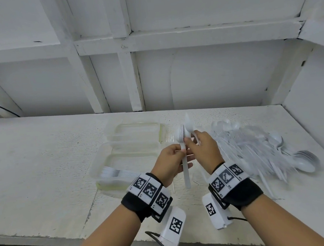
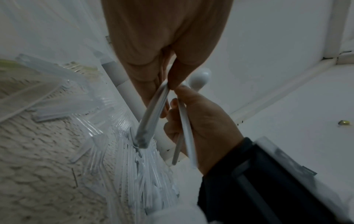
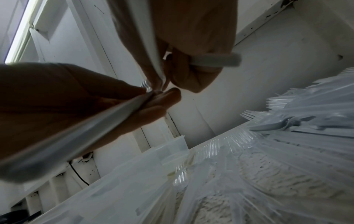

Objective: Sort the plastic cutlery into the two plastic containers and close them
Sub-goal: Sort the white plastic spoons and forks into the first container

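Head view. Left hand (image 1: pixel 171 161): thumb and fingers clamped on a nested stack of forks (image 1: pixel 184 156), held upright above the desk (image 1: pixel 44 161) at mid-width. Right hand (image 1: pixel 202 150): fingers curled round spoons (image 1: pixel 188 128), fingertips meeting the fork stack. Step in hand, by judgement: separating forks from spoons in mid-air. The next move calls for each hand to keep its own kind, then carry the forks left to the near box. Near box (image 1: pixel 102 166), left of the hands toward the front edge: open, a row of white forks (image 1: pixel 114 173) inside at its near end. Far box (image 1: pixel 138 132), behind it: open; contents not clear. Lids not made out. Pile (image 1: pixel 260 146) of unsorted cutlery fills the right part of the desk, so much is left to sort.

Left wrist view. Left hand (image 2: pixel 172 50) pinches the fork handles; right hand (image 2: pixel 201 124) is clamped on two spoon handles, one spoon (image 2: pixel 199 77) bowl showing past the fingertips. Pile (image 2: pixel 138 174) lies below.

Right wrist view. Right hand (image 3: pixel 191 45) grips white handles; left hand (image 3: pixel 76 106) is closed on the forks (image 3: pixel 76 136). A box wall (image 3: pixel 172 147) and the pile (image 3: pixel 306 121) sit beneath; box contents hidden.
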`<state>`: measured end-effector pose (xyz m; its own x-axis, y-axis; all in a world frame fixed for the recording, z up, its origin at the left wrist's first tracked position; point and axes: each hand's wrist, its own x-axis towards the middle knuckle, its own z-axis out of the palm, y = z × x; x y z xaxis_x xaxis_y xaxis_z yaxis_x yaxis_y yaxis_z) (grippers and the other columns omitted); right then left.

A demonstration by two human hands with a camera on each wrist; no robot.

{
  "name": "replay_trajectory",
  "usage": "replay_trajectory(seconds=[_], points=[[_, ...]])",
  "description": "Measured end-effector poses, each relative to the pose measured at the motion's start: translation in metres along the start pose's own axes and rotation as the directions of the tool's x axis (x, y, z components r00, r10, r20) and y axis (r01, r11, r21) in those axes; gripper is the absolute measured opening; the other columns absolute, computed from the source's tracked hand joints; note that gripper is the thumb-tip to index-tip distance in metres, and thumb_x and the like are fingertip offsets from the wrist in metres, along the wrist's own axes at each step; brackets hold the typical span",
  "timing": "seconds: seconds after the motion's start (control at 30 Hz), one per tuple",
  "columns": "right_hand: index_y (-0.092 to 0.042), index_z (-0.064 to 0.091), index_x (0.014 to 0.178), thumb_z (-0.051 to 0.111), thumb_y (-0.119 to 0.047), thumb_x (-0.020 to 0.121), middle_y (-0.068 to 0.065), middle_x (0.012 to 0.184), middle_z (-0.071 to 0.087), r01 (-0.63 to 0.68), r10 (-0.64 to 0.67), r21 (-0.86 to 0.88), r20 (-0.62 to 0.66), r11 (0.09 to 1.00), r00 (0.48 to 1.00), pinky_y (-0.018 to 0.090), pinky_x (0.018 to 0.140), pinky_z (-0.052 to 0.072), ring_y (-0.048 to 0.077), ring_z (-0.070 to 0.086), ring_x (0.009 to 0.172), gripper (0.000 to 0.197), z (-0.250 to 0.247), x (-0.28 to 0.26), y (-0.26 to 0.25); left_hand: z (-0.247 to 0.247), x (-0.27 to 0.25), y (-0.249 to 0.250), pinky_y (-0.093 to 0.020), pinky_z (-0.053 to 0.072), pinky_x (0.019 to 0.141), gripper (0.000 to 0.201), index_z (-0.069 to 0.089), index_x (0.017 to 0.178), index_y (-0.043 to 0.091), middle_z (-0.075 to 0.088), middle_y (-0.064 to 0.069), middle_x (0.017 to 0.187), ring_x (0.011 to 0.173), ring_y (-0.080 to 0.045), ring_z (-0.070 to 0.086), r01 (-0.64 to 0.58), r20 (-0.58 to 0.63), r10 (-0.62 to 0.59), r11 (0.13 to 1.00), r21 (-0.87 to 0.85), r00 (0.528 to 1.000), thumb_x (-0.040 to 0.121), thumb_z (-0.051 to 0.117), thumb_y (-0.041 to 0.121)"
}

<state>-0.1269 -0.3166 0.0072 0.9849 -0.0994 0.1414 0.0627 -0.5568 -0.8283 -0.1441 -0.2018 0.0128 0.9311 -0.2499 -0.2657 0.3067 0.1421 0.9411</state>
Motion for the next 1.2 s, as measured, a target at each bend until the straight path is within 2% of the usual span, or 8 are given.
replay_trajectory(seconds=[0.27, 0.4, 0.53, 0.63, 0.77, 0.93, 1.07, 1.2], points=[[-0.01, 0.067, 0.097, 0.044, -0.03, 0.097, 0.008, 0.101, 0.048, -0.057, 0.048, 0.067, 0.127, 0.996, 0.991, 0.014, 0.069, 0.037, 0.011, 0.05, 0.085, 0.03, -0.002, -0.004, -0.002, -0.008, 0.0, 0.004, -0.025, 0.058, 0.065, 0.018, 0.056, 0.098, -0.002, 0.064, -0.009, 0.08, 0.063, -0.011, 0.067, 0.025, 0.028, -0.025, 1.0, -0.003, 0.999, 0.098, 0.039, 0.003], [-0.016, 0.061, 0.106, 0.04, -0.033, 0.098, 0.005, 0.101, 0.055, -0.028, 0.016, 0.06, 0.197, 0.998, 0.98, 0.018, 0.07, 0.036, 0.011, 0.052, 0.089, 0.029, -0.003, -0.003, -0.003, -0.011, 0.002, 0.006, -0.018, 0.041, 0.052, 0.021, 0.055, 0.089, 0.007, 0.052, -0.002, 0.072, 0.058, -0.009, 0.047, 0.04, -0.01, -0.039, 0.996, 0.075, 0.999, 0.099, 0.037, 0.003], [-0.019, 0.03, 0.108, 0.03, -0.034, 0.1, -0.001, 0.078, 0.042, -0.146, 0.112, 0.267, 0.139, 0.953, 0.984, 0.019, 0.055, 0.03, 0.008, 0.039, 0.06, 0.017, 0.001, -0.006, -0.005, -0.01, 0.004, 0.005, -0.019, 0.033, 0.05, 0.02, 0.055, 0.092, 0.008, 0.047, -0.001, 0.067, 0.056, -0.01, 0.04, 0.037, -0.076, -0.035, 0.999, 0.03, 0.996, 0.099, 0.036, 0.005], [-0.019, 0.032, 0.104, 0.032, -0.024, 0.101, -0.002, 0.072, 0.04, -0.104, 0.098, 0.258, 0.037, 0.961, 0.995, 0.02, 0.052, 0.029, 0.009, 0.037, 0.057, 0.006, 0.004, -0.005, -0.002, -0.008, 0.005, 0.003, -0.019, 0.035, 0.051, 0.02, 0.056, 0.09, 0.008, 0.048, 0.0, 0.067, 0.055, -0.009, 0.041, 0.034, -0.105, -0.033, 0.999, 0.003, 0.994, 0.099, 0.038, 0.008], [-0.017, 0.053, 0.096, 0.051, -0.018, 0.094, 0.0, 0.081, 0.051, -0.027, 0.036, 0.101, -0.085, 0.995, 0.996, 0.013, 0.058, 0.033, 0.004, 0.043, 0.066, 0.003, 0.007, -0.005, 0.007, -0.008, 0.004, 0.002, -0.019, 0.047, 0.058, 0.019, 0.056, 0.09, 0.008, 0.057, -0.003, 0.073, 0.061, -0.01, 0.054, 0.023, -0.102, -0.029, 0.998, -0.055, 0.994, 0.1, 0.039, 0.01], [-0.013, 0.067, 0.098, 0.059, -0.02, 0.089, 0.004, 0.093, 0.06, -0.013, 0.02, 0.051, -0.131, 0.999, 0.991, 0.009, 0.064, 0.036, 0.007, 0.051, 0.076, 0.013, 0.013, -0.006, 0.007, -0.006, 0.006, -0.003, -0.032, 0.054, 0.079, 0.018, 0.058, 0.097, 0.001, 0.066, -0.011, 0.098, 0.092, -0.018, 0.063, 0.006, -0.123, -0.012, 0.999, -0.052, 0.992, 0.099, 0.042, 0.01], [-0.012, 0.067, 0.109, 0.056, -0.015, 0.091, 0.002, 0.101, 0.054, 0.034, -0.026, 0.084, -0.097, 0.996, 0.995, 0.011, 0.076, 0.039, 0.011, 0.053, 0.089, 0.021, 0.019, -0.009, 0.001, -0.004, 0.006, -0.004, -0.025, 0.055, 0.064, 0.021, 0.058, 0.104, -0.006, 0.065, -0.012, 0.086, 0.073, -0.017, 0.063, -0.015, -0.133, 0.002, 0.996, -0.092, 0.991, 0.097, 0.048, 0.012], [-0.015, 0.064, 0.117, 0.05, -0.016, 0.094, 0.002, 0.107, 0.044, -0.012, 0.015, 0.165, -0.018, 0.986, 1.0, 0.015, 0.09, 0.038, 0.013, 0.049, 0.105, 0.027, 0.021, -0.01, 0.002, -0.01, 0.004, 0.0, -0.023, 0.056, 0.063, 0.016, 0.06, 0.096, -0.003, 0.064, -0.015, 0.087, 0.072, -0.019, 0.065, 0.011, -0.08, -0.025, 0.985, -0.171, 0.996, 0.096, 0.048, 0.008]])
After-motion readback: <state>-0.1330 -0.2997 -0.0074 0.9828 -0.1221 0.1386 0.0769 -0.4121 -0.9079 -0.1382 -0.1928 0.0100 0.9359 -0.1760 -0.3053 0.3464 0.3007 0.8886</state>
